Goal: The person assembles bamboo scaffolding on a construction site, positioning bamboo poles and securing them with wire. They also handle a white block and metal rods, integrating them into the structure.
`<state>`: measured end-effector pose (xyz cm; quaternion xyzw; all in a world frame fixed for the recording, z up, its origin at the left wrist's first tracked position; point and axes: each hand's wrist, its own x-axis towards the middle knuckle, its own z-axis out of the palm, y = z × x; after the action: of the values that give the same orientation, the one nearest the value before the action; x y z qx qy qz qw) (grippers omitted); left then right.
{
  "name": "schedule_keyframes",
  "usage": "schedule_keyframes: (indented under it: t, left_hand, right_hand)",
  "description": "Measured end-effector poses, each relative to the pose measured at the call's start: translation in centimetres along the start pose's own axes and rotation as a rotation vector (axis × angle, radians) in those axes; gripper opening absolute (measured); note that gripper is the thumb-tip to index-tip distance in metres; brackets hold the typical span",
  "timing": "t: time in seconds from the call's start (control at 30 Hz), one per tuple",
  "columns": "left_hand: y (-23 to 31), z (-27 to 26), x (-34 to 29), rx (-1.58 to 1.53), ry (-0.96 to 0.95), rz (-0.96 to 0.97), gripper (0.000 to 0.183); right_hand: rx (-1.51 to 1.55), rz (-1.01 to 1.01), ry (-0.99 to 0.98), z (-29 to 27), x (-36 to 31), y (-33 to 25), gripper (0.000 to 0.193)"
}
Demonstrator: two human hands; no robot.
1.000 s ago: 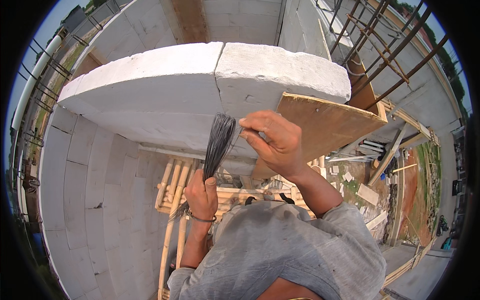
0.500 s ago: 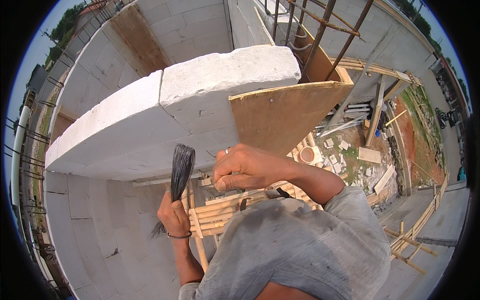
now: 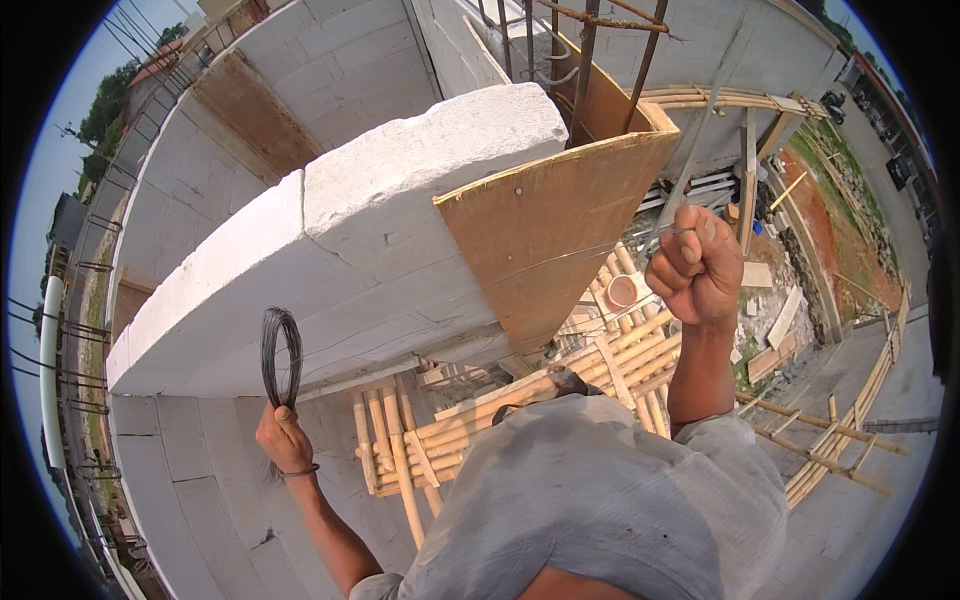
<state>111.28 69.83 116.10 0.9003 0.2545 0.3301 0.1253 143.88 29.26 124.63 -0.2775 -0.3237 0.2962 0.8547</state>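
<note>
A folded bundle of thin dark binding wire [image 3: 270,352] rises as a loop from my left hand [image 3: 285,437], whose fingers are closed around its lower part. Its loose ends hang below that fist. Off to the right, my right hand [image 3: 700,262] is raised in a closed pinch on a wire strand [image 3: 590,249]. That strand runs leftward in front of the brown plywood panel [image 3: 560,235]; where its far end lies is hard to make out. Both arms are spread wide, with the white block wall [image 3: 400,260] in front of me.
Upright rusty rebar [image 3: 587,70] stands behind the plywood at the wall's end. Below lies a bamboo scaffold platform [image 3: 450,440] with a round reddish container [image 3: 621,291] on it. Rubble and boards cover the ground at right, beside more bamboo poles [image 3: 840,450].
My right hand has swung far right and up from near the bundle, and a wire strand now shows at it. My left hand has moved left and down with the bundle.
</note>
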Motion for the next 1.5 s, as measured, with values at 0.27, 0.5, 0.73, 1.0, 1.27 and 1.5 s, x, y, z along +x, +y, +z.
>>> schedule_keyframes:
  t: [0.27,0.5,0.73,1.0,1.27,1.5]
  left_hand:
    - [0.0,-6.8,15.9,0.516,0.352,-0.029,0.039]
    - [-5.0,-3.5,27.0,0.799,-0.054,-0.243,0.049]
    - [-6.5,-0.5,26.3,0.750,-0.124,-0.361,0.063]
    - [-5.8,-1.3,26.6,0.707,-0.090,-0.348,0.070]
    - [10.2,-0.7,14.1,-0.266,-0.024,0.164,0.038]
    - [16.7,7.0,-0.9,-1.227,-0.904,-0.447,0.045]
  right_hand:
    - [-0.301,-0.131,0.153,-2.6,-7.2,-2.2,0.038]
    - [-0.353,-0.076,0.125,-1.0,-8.0,0.9,0.042]
    - [-0.300,-0.113,0.184,-0.9,-10.4,1.4,0.042]
    - [-0.269,-0.067,0.095,0.1,-7.3,2.5,0.043]
    - [-0.377,0.026,0.085,1.3,-4.8,4.6,0.045]
    - [-0.711,0.176,-0.244,2.2,-3.1,9.6,0.040]
